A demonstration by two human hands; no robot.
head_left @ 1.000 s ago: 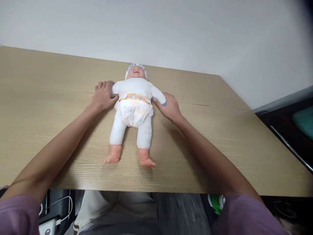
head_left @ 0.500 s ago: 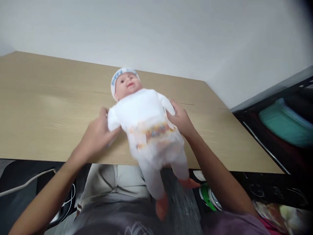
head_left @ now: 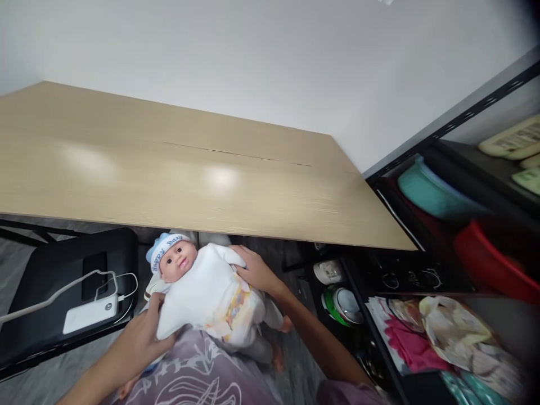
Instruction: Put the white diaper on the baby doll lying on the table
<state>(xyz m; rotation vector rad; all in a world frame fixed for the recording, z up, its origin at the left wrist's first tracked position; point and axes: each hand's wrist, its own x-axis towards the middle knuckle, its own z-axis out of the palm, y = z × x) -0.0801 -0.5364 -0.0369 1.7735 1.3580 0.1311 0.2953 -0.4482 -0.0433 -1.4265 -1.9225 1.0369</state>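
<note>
A baby doll in a white outfit, a diaper with an orange print and a blue-and-white cap lies face up over my lap, below the table's front edge. Its head points to the upper left and its bare feet to the lower right. My left hand grips the doll at its sleeve on the left, thumb up and fingers partly underneath. On the other side, my right hand is closed round the doll's other arm and side.
A wooden table spans the view. At left, a white power bank with a cable rests on a black chair. Shelves on the right hold a teal basin, a red basin and plastic bags.
The doll has come down from over the table to my lap, with both hands still holding its sides. My view has shifted, showing more of the shelves and chair.
</note>
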